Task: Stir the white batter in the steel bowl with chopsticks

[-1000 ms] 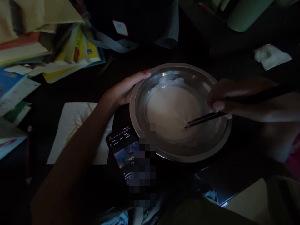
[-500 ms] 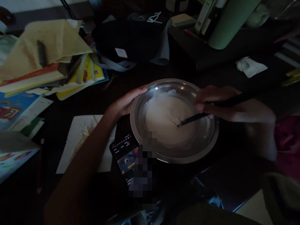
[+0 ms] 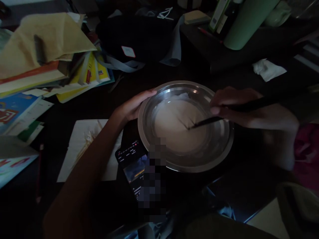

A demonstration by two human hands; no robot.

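A shiny steel bowl (image 3: 225, 154) holds a pale, milky liquid (image 3: 171, 124). My left hand (image 3: 134, 105) is closed on the bowl's left rim, thumb resting along the top edge; its other fingers are mostly hidden. Over the right rim, my right hand (image 3: 234, 105) grips a pair of dark chopsticks (image 3: 205, 122). Their tips dip into the liquid near the bowl's middle, where thin streaks mark the surface.
Left of the bowl lie a phone (image 3: 132, 166) with its screen lit and a white paper sheet (image 3: 111, 171) bearing thin sticks. Books (image 3: 84, 74) pile up at the far left. A black bag (image 3: 139, 39), a green bottle (image 3: 245, 26) and crumpled tissue (image 3: 269, 69) lie behind.
The chopstick tips have moved slightly up and left in the liquid. My right hand has shifted a little to the right, while my left hand keeps its hold on the rim.
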